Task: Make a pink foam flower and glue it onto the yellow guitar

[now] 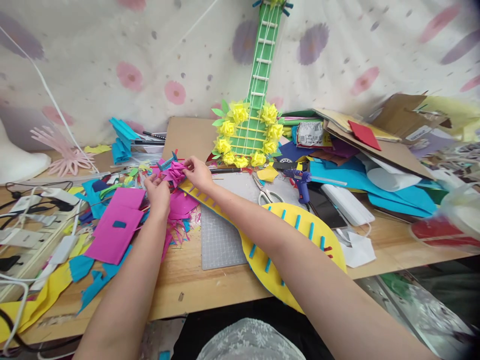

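Note:
A magenta crepe-paper flower (174,174) sits at the head end of a yellow cardboard guitar (236,227). My right hand (198,172) pinches the flower from its right side. On the other side, my left hand (157,191) has its fingers closed at the flower's lower left edge; what is between the fingertips is partly hidden. The guitar lies slanted across the table, its round body with blue strips (311,231) partly covered by my right forearm. Magenta paper pieces (182,205) lie beneath the hands.
A green guitar (258,95) with yellow paper flowers leans upright at the back. Scissors (265,192), a blue glue gun (301,182) and a grey cutting mat (221,245) lie on the table. A power strip with cables (45,230) is at left, paper stacks (367,145) at right.

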The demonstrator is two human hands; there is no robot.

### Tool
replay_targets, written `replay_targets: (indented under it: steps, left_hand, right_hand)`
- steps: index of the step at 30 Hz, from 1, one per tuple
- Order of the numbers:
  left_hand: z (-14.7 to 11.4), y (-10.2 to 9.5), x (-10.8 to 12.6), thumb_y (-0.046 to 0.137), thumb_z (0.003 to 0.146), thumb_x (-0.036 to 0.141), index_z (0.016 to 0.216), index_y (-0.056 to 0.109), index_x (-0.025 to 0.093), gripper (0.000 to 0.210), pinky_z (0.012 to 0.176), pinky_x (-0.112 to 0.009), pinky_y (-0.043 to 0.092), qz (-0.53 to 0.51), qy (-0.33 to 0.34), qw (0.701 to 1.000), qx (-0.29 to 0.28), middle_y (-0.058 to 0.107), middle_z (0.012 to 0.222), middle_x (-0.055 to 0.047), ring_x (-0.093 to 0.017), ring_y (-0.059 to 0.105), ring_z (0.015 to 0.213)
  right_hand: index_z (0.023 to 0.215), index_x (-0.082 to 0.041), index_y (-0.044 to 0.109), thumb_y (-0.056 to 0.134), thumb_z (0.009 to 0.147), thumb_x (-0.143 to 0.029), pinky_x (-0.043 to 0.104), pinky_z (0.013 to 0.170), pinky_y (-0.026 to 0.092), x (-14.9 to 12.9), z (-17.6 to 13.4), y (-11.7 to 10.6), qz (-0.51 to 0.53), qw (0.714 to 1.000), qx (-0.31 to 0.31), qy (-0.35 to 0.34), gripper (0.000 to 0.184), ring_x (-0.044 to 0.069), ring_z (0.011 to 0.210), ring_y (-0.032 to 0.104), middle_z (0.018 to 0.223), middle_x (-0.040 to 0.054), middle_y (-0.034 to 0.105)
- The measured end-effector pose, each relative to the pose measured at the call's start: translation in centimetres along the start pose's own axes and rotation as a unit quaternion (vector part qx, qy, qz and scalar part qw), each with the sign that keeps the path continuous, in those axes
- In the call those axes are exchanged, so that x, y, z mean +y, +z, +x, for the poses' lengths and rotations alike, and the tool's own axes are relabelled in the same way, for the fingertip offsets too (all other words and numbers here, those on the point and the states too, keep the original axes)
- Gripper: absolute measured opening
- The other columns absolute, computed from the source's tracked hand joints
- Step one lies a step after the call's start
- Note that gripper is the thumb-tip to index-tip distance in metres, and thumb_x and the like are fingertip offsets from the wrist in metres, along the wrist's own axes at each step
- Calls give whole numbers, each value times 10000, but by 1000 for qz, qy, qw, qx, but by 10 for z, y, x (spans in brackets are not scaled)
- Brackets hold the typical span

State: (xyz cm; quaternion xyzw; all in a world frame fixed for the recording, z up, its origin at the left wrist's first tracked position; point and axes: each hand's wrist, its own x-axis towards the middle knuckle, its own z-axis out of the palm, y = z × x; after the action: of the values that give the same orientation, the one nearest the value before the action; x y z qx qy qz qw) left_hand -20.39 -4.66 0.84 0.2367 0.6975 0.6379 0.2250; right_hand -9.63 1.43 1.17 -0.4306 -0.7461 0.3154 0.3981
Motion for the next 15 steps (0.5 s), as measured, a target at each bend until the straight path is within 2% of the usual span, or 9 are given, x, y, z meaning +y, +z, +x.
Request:
replay_targets:
  steps: [5,10,15]
  left_hand:
    - [8,0,-5,467,647,81,1057,404,203,433,653,-283,503,8,8,1000,-11,597,931,-46,-143,612,761]
    - [12,1,-9,478,715,176,1111,390,182,405,713,-339,514,11,5,1000,-26,577,849,-36,-159,617,737]
    - [13,1,-11,493,741,200,1118,397,179,389,731,-338,509,3,15,1000,-25,566,829,-36,-147,595,716]
  right_hand:
    - [860,-212,543,567,786,-206,299,810,461,-3,2,2,-20,1000,1,-11,78,162,887,581,914,11,646]
    - [869,-218,535,559,795,-221,304,823,454,-5,3,5,-35,999,-6,-18,78,166,902,572,931,14,637]
    - [870,-211,527,547,799,-210,298,842,445,-6,5,9,-29,999,0,-30,73,157,895,570,925,12,633]
